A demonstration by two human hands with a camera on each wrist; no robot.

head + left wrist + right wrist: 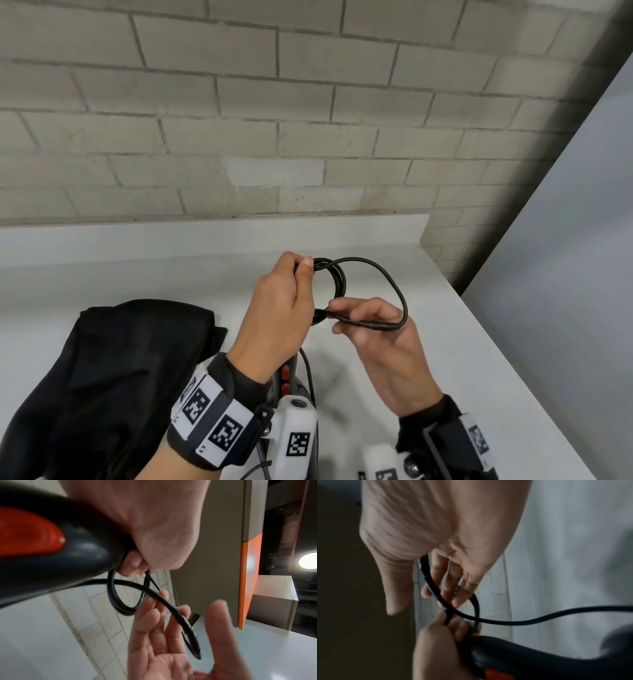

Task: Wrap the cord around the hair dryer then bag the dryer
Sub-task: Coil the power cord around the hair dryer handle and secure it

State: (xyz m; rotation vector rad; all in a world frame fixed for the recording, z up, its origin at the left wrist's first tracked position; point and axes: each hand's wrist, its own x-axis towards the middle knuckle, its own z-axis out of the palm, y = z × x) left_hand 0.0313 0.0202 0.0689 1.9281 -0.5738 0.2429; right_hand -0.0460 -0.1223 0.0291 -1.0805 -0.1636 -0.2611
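Observation:
My left hand (301, 270) grips the black hair dryer (287, 375) by the end of its handle, which has red buttons, and pinches several small loops of the black cord (339, 284) against it. A larger loop of cord arcs out to the right and comes back across the straight fingers of my right hand (342, 318), whose thumb stands apart from it. The left wrist view shows the dryer (77, 555), the loops of cord (120, 601) and the right palm (159, 649) facing up. The black fabric bag (120, 370) lies crumpled on the left of the counter.
The white counter (137, 267) ends at a pale brick wall (239, 120) behind. A grey panel (565, 257) stands along its right edge. More cord trails down past the dryer towards me.

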